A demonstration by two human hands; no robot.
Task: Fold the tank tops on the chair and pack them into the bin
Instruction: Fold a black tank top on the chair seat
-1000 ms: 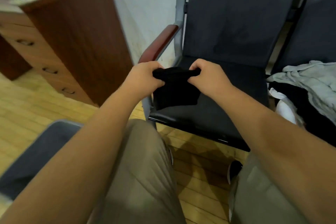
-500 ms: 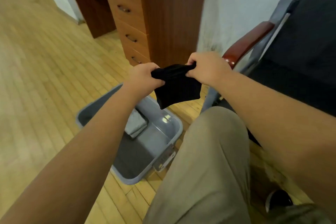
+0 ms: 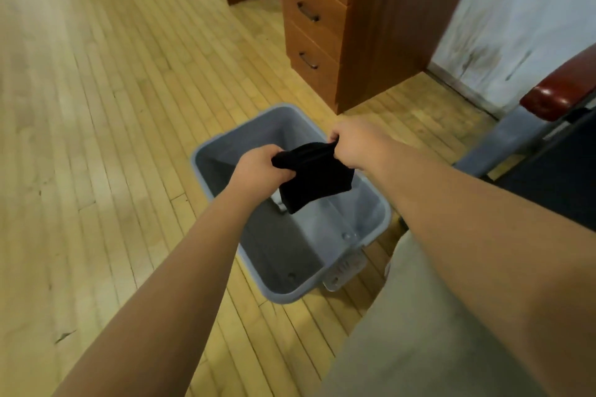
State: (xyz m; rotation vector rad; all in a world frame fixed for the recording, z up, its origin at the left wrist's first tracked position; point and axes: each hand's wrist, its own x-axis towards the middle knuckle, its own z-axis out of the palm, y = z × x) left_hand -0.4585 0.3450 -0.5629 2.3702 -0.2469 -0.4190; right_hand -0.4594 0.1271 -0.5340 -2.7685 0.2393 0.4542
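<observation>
Cloth hangs between our two hands: a small black tank top (image 3: 314, 177), folded up, held over the grey bin (image 3: 385, 213). Our left hand (image 3: 261, 167) grips its top edge at the 9 o'clock end, and the fingers (image 3: 285, 173) are curled tight round the cloth. Our right hand (image 3: 358, 145) grips the other end, up at 2 o'clock, and its fingers are curled round the cloth too. The tank top droops down from both hands, and its low corner points to 6 o'clock, over the open top of the bin. The bin stands on the wood floor (image 3: 113, 106), right in the middle of what we see. A little pale bit peeks out from under the cloth inside the bin, but it is too hidden for us to tell what it is. At 12 o'clock stands a brown chest of drawers (image 3: 316, 16) with dark handles, next to a pale wall (image 3: 516, 10). At 3 o'clock we see the red-brown arm of the chair (image 3: 561, 90). At 5 o'clock is our tan trouser leg (image 3: 419, 332).
</observation>
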